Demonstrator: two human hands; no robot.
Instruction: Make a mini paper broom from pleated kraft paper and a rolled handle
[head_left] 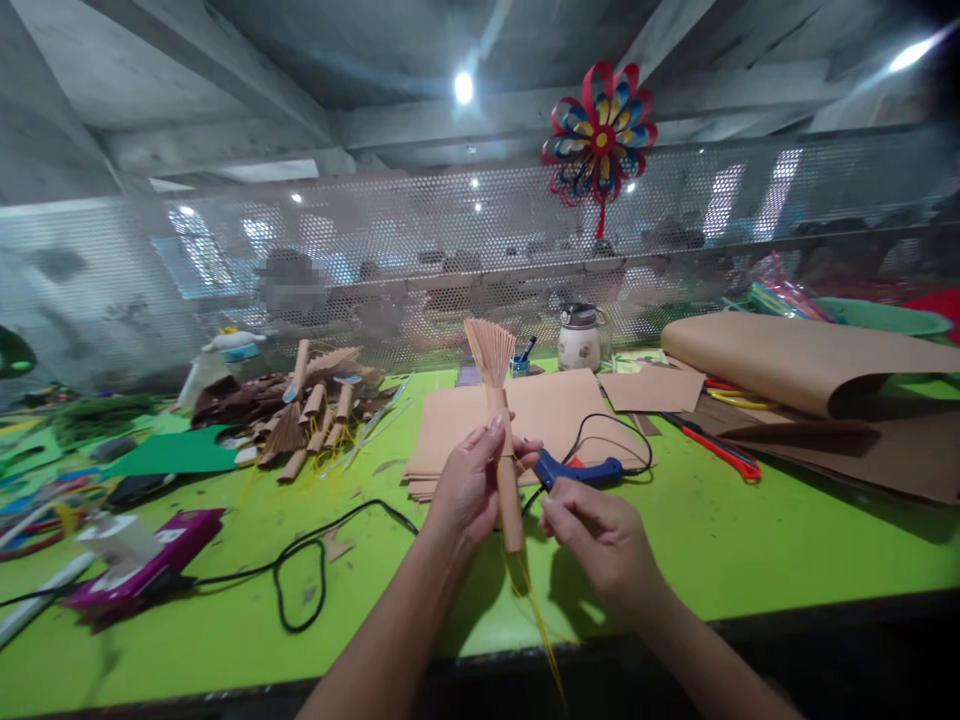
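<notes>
My left hand [472,475] is closed around a brown paper tube [509,510] with a pleated paper fan [491,350] spreading from its upper end. The piece stands nearly upright, and yellow string [541,625] dangles from its lower end. Just to the right of the tube, my right hand [600,545] has its fingers curled in a pinch, apart from the tube. Whatever they hold, if anything, is hidden. Behind that hand a blue glue gun [581,470] with a black cord lies by a stack of brown paper sheets [442,425].
At the left are a pile of rolled paper tubes [315,415], green sheets [176,452] and a purple power strip [150,570] with a looping cord. A red cutter [720,450], a large brown paper roll [765,350] and a lidded cup [579,340] are at right and back.
</notes>
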